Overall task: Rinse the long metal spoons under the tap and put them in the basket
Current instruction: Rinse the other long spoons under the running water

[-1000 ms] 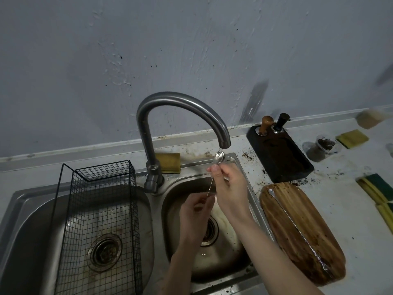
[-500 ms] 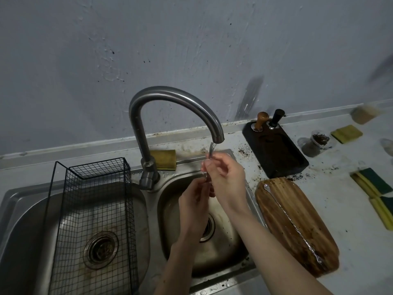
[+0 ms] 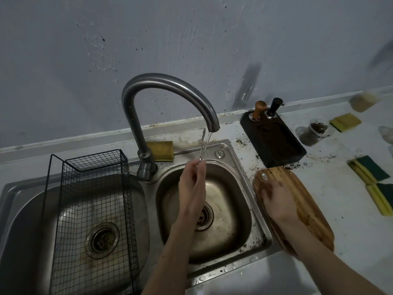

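1. Standing nearly upright under the tap [image 3: 170, 96], the first long spoon [image 3: 202, 145] rises from the left hand [image 3: 192, 188]: its long axis runs up and down with a slight lean, one end just beside the spout and the rest going down into the fingers; which end is the bowl I cannot tell, as the top is thin and blurred by the water
2. The left hand is closed narrowly on the spoon's lower part, pinching it between thumb and fingers above the right sink bowl [image 3: 240, 220], with the stream running down along the shaft
3. The second spoon [image 3: 264, 176] lies on the wooden board [image 3: 308, 209]; only its bowl shows, just beyond the fingertips of the right hand [image 3: 278, 201], so its axis is hidden by the hand
4. The right hand rests flat and fairly spread over that spoon, palm down; whether it has gripped the handle I cannot tell
5. The wire basket [image 3: 93, 188] stands well to the left of the left hand, in the left sink bowl [image 3: 21, 209], and no spoon is visible in it
6. Judged from this, the task is early: one spoon is in the rinse, one not yet under water, neither put away
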{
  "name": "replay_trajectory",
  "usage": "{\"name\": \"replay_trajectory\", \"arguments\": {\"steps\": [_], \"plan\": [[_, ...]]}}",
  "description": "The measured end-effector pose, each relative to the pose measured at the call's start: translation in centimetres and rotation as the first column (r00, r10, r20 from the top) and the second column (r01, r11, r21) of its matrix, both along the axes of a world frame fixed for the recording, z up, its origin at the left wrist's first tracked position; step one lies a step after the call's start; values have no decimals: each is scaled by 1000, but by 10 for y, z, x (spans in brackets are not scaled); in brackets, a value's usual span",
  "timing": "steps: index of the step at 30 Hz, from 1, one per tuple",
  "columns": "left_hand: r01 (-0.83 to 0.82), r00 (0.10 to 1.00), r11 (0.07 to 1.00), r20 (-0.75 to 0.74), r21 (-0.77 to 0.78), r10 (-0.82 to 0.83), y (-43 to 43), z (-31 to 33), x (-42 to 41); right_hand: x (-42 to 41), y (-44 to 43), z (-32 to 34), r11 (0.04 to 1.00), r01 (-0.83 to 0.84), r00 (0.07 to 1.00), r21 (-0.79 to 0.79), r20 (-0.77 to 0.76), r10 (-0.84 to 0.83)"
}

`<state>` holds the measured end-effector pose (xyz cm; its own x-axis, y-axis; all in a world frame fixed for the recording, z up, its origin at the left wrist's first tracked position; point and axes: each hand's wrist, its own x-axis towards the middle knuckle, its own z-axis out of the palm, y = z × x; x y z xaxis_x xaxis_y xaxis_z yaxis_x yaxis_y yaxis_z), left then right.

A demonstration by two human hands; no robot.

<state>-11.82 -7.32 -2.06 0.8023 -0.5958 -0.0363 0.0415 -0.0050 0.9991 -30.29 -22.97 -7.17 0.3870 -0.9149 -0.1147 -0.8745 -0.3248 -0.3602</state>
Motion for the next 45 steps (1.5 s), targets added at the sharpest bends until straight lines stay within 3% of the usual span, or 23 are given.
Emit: {"name": "replay_trajectory", "arguments": {"steps": [4, 11, 28, 34, 37, 45], "plan": [[13, 1000, 1000, 21, 27, -13, -7, 5, 2, -20, -6, -17, 999, 34, 994, 41, -106, -30], [31, 997, 999, -71, -24, -33, -11, 4, -2, -21, -17, -18, 994, 104, 989, -42, -100, -108], [9, 995, 1000, -103, 6, -9, -17, -5, 1, -16, -19, -20, 994, 82, 992, 70, -104, -75], [6, 996, 1000, -85, 16, -5, -18, -4, 0, -3, -22, 1, 996, 54, 999, 68, -4, -53], [14, 989, 1000, -146, 12, -12, -19, -4, 0, 13, -14, 24, 999, -40, 990, 1, 136, 40], [18, 967, 996, -252, -84, -39, -23, -1, 0, 71, 58, 66, 953, -304, 812, -24, 516, 272]]}}
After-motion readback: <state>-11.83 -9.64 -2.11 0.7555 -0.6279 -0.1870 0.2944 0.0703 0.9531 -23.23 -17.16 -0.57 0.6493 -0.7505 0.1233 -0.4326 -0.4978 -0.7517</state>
